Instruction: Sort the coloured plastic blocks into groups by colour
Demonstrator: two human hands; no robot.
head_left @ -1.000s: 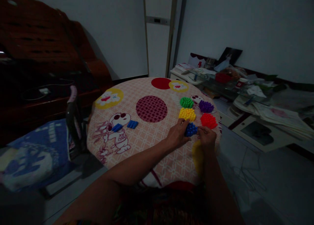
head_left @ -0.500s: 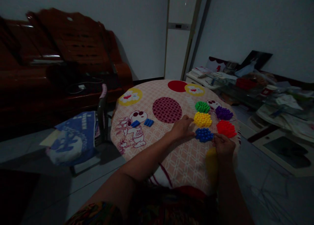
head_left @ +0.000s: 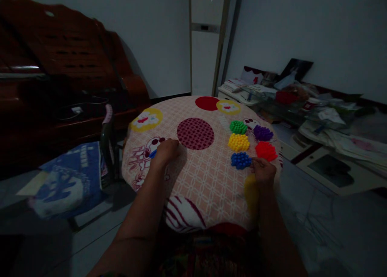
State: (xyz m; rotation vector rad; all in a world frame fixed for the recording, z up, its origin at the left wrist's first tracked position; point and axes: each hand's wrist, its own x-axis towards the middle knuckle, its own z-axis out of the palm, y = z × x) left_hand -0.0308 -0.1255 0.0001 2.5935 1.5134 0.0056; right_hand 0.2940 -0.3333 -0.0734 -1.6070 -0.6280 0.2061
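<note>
My left hand [head_left: 167, 152] is over the left part of the table, fingers curled down where small blue rod-like pieces [head_left: 152, 153] lie. One blue piece shows beside its wrist side; anything under the fingers is hidden. At the right, my right hand [head_left: 264, 171] has thumb and fingers pinched at the right edge of a cluster of knobbly blue pieces [head_left: 241, 160]. What sits in that pinch is too small to make out. Close by are similar clusters in yellow [head_left: 238, 142], green [head_left: 238, 127], purple [head_left: 263, 133] and red [head_left: 266, 151].
The round table wears a patterned cloth [head_left: 208, 176]. A chair with a blue cloth bag [head_left: 74, 176] stands at the left, before a carved wooden sofa [head_left: 66, 55]. To the right, a low cabinet [head_left: 329, 172] carries papers, bags and a cup.
My left hand has left the blue cluster and moved left to the loose blue pieces. My right hand stays at the cluster's edge. The camera view has turned slightly right.
</note>
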